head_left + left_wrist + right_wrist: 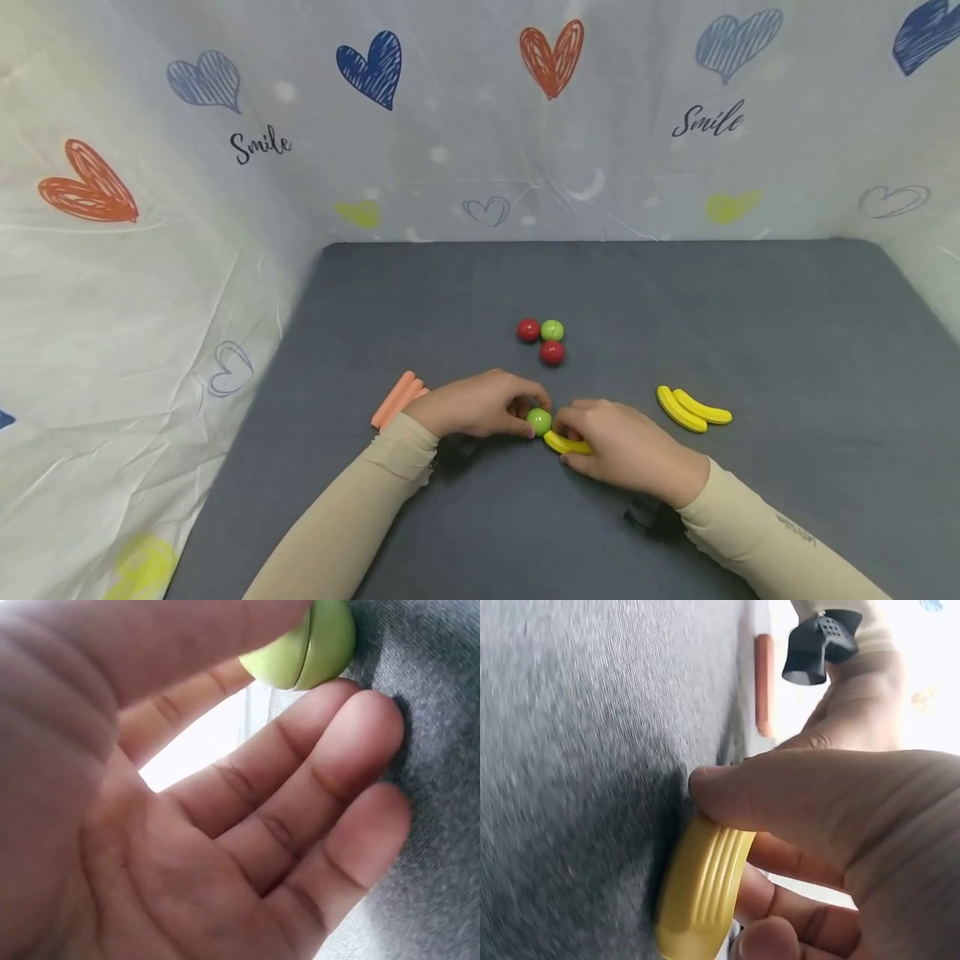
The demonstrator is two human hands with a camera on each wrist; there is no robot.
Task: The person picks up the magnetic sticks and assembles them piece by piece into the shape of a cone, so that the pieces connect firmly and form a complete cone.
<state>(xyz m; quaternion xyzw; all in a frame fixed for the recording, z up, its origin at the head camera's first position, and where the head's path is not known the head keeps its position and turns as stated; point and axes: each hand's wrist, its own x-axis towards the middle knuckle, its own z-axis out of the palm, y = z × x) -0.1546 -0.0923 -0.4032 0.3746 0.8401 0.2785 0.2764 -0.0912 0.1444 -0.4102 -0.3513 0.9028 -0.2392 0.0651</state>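
My left hand (480, 406) pinches a small green ball (538, 422) between thumb and index finger on the dark grey table. A seam runs round this green ball (307, 652) in the left wrist view, where the other fingers are loosely bent with their tips close over the cloth. Just to the right, my right hand (630, 443) grips a yellow toy banana (564, 443) between thumb and fingers. One end of the banana points at the ball, right at its lower edge. Ridges show along the banana (709, 877) in the right wrist view.
Beyond the hands sit two red balls (552, 352) and another green ball (552, 331), grouped close together. Two more toy bananas (681, 410) lie side by side at right. Orange sticks (397, 400) lie at left, partly behind the left wrist. A heart-printed curtain (457, 125) borders the table.
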